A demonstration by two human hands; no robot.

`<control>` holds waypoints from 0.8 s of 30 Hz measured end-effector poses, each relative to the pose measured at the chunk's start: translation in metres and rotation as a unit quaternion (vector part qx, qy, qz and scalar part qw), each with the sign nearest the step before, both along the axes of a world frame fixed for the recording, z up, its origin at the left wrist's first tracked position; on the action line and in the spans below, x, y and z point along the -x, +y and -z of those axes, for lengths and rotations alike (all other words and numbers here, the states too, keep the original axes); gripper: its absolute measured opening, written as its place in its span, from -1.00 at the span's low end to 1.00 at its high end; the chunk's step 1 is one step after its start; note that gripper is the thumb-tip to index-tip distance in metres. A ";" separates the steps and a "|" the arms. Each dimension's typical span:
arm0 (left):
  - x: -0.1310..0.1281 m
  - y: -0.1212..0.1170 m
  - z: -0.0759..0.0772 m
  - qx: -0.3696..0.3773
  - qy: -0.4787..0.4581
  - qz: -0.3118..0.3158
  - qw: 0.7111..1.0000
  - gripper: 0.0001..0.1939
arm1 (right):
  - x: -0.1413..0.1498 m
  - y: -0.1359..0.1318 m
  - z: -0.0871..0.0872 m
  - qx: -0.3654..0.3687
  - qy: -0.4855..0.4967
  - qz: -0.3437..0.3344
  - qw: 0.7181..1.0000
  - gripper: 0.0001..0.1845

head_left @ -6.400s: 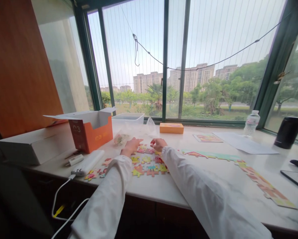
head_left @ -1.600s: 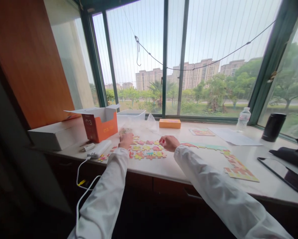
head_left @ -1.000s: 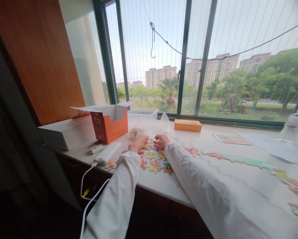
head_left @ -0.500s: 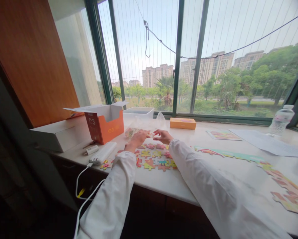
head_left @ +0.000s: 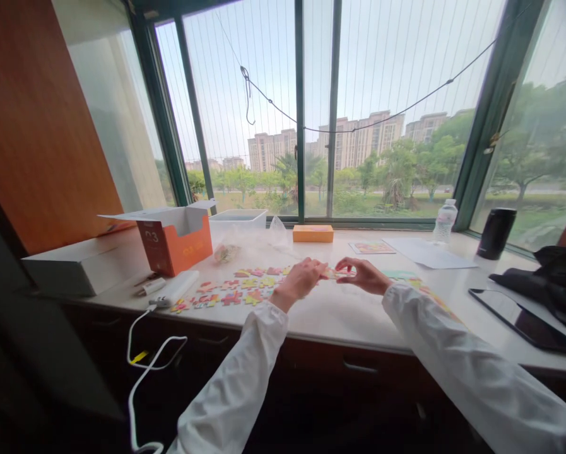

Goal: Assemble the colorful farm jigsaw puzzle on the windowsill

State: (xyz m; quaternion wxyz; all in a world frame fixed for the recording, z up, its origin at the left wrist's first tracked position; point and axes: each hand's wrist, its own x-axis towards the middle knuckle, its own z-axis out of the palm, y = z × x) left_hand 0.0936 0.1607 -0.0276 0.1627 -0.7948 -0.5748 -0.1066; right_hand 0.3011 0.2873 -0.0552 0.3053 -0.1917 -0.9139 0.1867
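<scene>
Both my hands hover over the white counter (head_left: 339,315), to the right of the loose pieces. My left hand (head_left: 301,280) and my right hand (head_left: 363,273) pinch a small pale jigsaw piece (head_left: 336,273) from opposite sides. Its exact shape is blurred. Colourful loose jigsaw pieces (head_left: 230,291) lie in rows behind and left of my left hand. A joined strip of jigsaw border (head_left: 412,280) runs off to the right, partly hidden by my right hand and sleeve. A clear plastic bag (head_left: 224,254) with pieces inside lies beyond the loose pieces.
On the counter stand an orange box (head_left: 173,239) with its lid up, a white box (head_left: 69,268), a white power bank (head_left: 178,287) with a cable, a clear tub (head_left: 238,219), a small orange box (head_left: 313,234), a water bottle (head_left: 445,221), a black cylinder (head_left: 496,233) and a tablet (head_left: 524,328).
Both hands have moved right, away from the loose pieces, and now hold the small piece between them. The camera view has also shifted, showing more of the counter's right end.
</scene>
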 end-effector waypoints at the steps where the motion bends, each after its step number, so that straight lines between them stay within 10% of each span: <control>1: -0.016 0.000 0.003 0.004 -0.005 0.011 1.000 -0.68 | -0.019 -0.005 0.004 0.001 -0.002 0.008 1.000 -0.58; 13: -0.139 0.010 0.029 0.081 -0.073 0.102 0.989 -0.63 | -0.166 -0.029 0.029 0.043 0.016 0.091 0.995 -0.55; 24: -0.153 0.010 0.032 0.093 -0.054 0.118 0.987 -0.68 | -0.186 -0.038 0.043 0.074 0.009 0.180 0.981 -0.68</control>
